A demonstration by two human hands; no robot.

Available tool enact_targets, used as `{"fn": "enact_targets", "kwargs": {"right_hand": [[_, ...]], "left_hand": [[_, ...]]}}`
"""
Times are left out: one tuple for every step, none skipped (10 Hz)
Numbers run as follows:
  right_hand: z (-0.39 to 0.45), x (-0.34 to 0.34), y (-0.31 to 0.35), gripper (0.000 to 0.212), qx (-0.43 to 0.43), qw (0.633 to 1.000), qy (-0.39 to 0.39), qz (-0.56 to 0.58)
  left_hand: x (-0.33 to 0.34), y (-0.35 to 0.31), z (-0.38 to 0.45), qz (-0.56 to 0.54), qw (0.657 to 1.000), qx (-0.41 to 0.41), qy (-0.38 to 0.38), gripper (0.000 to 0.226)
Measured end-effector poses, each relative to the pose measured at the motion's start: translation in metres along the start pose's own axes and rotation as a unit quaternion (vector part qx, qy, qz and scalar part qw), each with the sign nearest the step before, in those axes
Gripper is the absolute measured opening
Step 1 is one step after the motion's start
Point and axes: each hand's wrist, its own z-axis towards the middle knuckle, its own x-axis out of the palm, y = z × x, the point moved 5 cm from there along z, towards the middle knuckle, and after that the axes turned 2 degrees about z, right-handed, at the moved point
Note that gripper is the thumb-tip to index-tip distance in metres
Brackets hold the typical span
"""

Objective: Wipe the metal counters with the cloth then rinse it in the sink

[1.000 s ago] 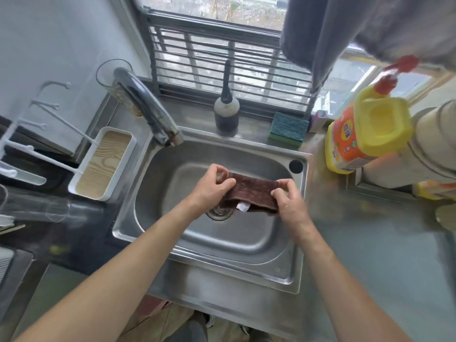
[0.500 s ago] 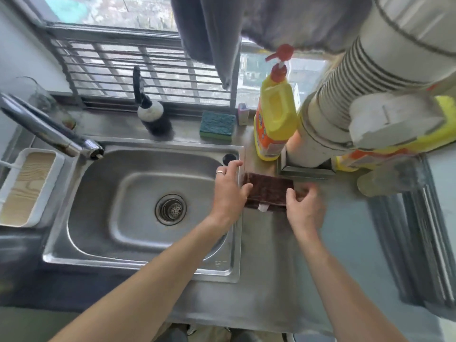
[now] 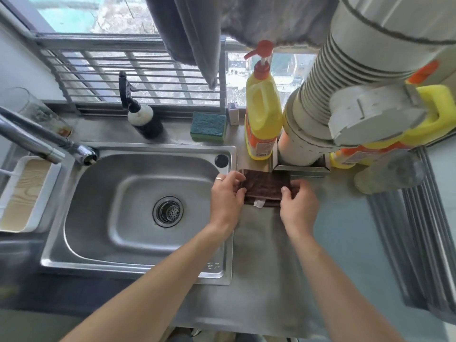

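A folded dark brown cloth [image 3: 265,187] with a small white tag lies on the metal counter [image 3: 266,262] just right of the steel sink [image 3: 138,206]. My left hand [image 3: 225,199], a ring on one finger, pinches the cloth's left edge above the sink's right rim. My right hand [image 3: 297,206] grips the cloth's right end, thumb on top. The sink basin holds only its drain strainer [image 3: 168,211].
The tap [image 3: 44,141] juts over the sink's left side. A dark spray bottle [image 3: 144,119], a green sponge [image 3: 208,125], a yellow detergent bottle [image 3: 262,119] and a ribbed white duct [image 3: 345,99] stand behind. A white tray [image 3: 23,193] sits left; a grey ribbed mat [image 3: 417,218] lies right.
Both hands carried the cloth out of the sink and rightward, setting it on the counter. In the last half second they shifted little, still holding its ends.
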Motion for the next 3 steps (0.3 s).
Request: {"fn": "enact_targets", "kwargs": {"right_hand": [[-0.004,0.004,-0.002,0.02,0.01,1.0,0.01,-0.018],[-0.003,0.005,-0.002,0.021,0.013,0.999,0.013,-0.031],[-0.006,-0.005,0.004,0.022,0.022,0.999,-0.001,-0.028]], "left_hand": [[0.003,0.008,-0.007,0.053,0.998,-0.003,0.016,0.024],[0.003,0.007,-0.008,0.106,0.994,0.001,0.021,0.021],[-0.013,-0.013,-0.012,0.117,0.992,0.039,0.002,0.027]]}}
